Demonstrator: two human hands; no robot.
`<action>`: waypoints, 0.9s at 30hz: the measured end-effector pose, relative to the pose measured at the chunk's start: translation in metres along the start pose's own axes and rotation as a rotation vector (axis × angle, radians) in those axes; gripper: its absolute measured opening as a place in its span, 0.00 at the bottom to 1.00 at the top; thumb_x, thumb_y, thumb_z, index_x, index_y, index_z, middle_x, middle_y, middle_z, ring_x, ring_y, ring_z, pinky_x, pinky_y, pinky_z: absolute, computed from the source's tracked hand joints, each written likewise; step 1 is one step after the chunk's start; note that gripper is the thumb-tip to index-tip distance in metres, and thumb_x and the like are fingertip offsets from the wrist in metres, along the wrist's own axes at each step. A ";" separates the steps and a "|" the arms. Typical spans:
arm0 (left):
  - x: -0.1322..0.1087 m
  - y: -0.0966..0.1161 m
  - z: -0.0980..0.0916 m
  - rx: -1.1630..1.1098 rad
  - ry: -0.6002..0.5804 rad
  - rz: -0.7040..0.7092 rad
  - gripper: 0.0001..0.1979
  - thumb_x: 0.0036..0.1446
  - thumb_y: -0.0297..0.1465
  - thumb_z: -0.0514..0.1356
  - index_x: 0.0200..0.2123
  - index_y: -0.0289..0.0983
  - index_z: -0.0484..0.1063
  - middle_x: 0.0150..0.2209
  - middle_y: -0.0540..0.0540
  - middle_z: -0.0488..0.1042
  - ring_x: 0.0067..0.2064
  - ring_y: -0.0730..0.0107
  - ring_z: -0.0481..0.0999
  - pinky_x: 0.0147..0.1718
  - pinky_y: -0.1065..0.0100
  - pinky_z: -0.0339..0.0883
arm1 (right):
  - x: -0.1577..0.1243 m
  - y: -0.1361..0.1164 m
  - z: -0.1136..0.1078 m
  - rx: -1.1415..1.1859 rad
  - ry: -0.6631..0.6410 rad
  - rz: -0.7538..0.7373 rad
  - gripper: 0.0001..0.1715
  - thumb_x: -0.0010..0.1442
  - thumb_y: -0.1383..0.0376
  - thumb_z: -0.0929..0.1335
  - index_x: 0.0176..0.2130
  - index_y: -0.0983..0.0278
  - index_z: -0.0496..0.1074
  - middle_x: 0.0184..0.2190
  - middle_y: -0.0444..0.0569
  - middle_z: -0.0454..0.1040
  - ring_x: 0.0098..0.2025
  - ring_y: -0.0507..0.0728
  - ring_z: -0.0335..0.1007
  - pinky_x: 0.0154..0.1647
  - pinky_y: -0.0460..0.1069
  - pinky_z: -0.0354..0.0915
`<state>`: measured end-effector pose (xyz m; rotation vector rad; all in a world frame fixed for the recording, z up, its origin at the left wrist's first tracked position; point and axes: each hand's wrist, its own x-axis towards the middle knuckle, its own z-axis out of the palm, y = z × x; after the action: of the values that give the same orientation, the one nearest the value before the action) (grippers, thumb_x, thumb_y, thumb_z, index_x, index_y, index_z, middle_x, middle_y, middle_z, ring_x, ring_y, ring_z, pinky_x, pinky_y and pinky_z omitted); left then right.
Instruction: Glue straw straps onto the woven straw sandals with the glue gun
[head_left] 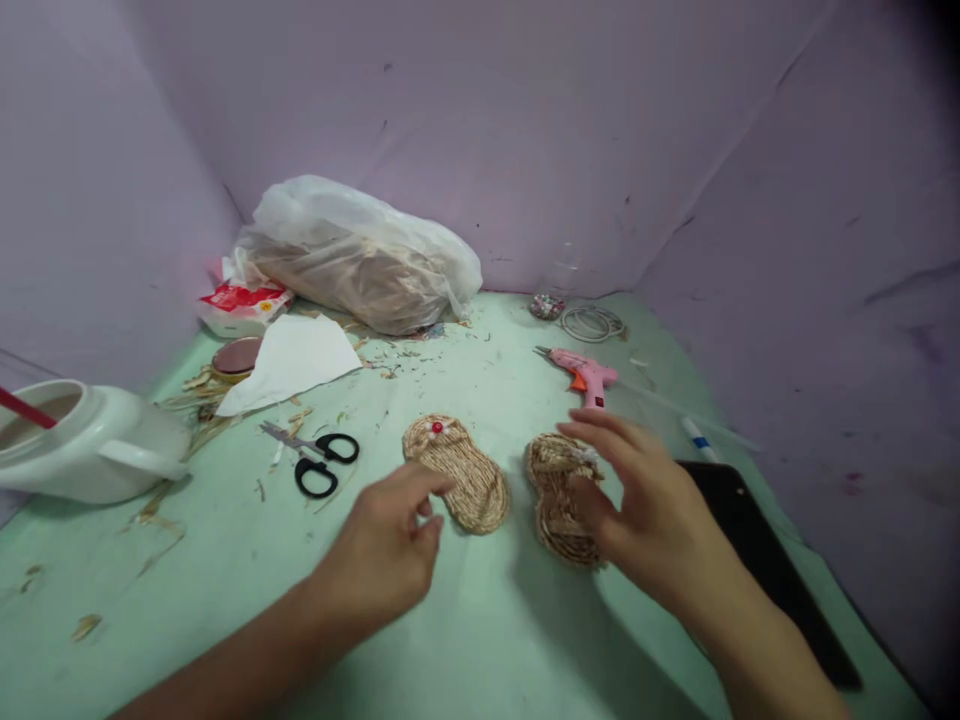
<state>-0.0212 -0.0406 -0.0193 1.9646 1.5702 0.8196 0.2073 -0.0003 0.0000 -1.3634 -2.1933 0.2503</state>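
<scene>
Two small woven straw sandals lie side by side on the pale green table [487, 640]. The left sandal [459, 472] has a red bead near its toe. My left hand [390, 550] hovers just in front of it, fingers loosely curled and holding nothing. The right sandal [556, 500] is partly covered by my right hand [645, 505], whose spread fingers rest on its right edge.
Black-handled scissors [316, 458] lie left of the sandals. A pink glue gun [586, 374] sits behind them. A white pot [82, 440] stands at far left, a stuffed plastic bag [360, 255] and white paper [289, 360] at the back. A black slab [765, 565] lies at right.
</scene>
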 end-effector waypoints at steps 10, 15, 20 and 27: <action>0.002 -0.007 0.021 0.216 -0.067 -0.109 0.08 0.53 0.30 0.53 0.33 0.40 0.72 0.34 0.48 0.72 0.34 0.66 0.73 0.31 0.67 0.66 | 0.039 -0.025 0.030 -0.207 -0.523 -0.084 0.09 0.54 0.70 0.65 0.29 0.61 0.75 0.27 0.46 0.77 0.33 0.57 0.69 0.36 0.50 0.57; -0.007 -0.017 0.012 0.167 -0.041 -0.025 0.11 0.53 0.26 0.50 0.32 0.40 0.72 0.34 0.47 0.72 0.33 0.70 0.73 0.32 0.70 0.67 | 0.015 -0.041 0.035 -0.219 -0.528 -0.059 0.10 0.54 0.69 0.65 0.24 0.60 0.73 0.21 0.45 0.74 0.28 0.57 0.69 0.32 0.50 0.55; -0.007 -0.026 0.006 0.063 -0.115 -0.039 0.11 0.51 0.25 0.51 0.34 0.39 0.72 0.36 0.46 0.72 0.35 0.69 0.73 0.33 0.70 0.67 | -0.009 -0.047 0.048 -0.194 -0.364 0.062 0.08 0.53 0.70 0.65 0.32 0.61 0.74 0.24 0.46 0.75 0.28 0.58 0.69 0.29 0.50 0.55; 0.000 -0.031 0.010 -0.004 -0.104 -0.080 0.09 0.51 0.25 0.51 0.23 0.37 0.69 0.28 0.47 0.70 0.29 0.71 0.71 0.28 0.70 0.63 | -0.008 -0.040 0.050 -0.154 -0.317 0.095 0.11 0.54 0.70 0.65 0.24 0.60 0.74 0.21 0.45 0.74 0.26 0.57 0.68 0.27 0.50 0.54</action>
<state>-0.0355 -0.0339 -0.0480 1.8968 1.5735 0.6770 0.1520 -0.0206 -0.0279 -1.6084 -2.4502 0.3599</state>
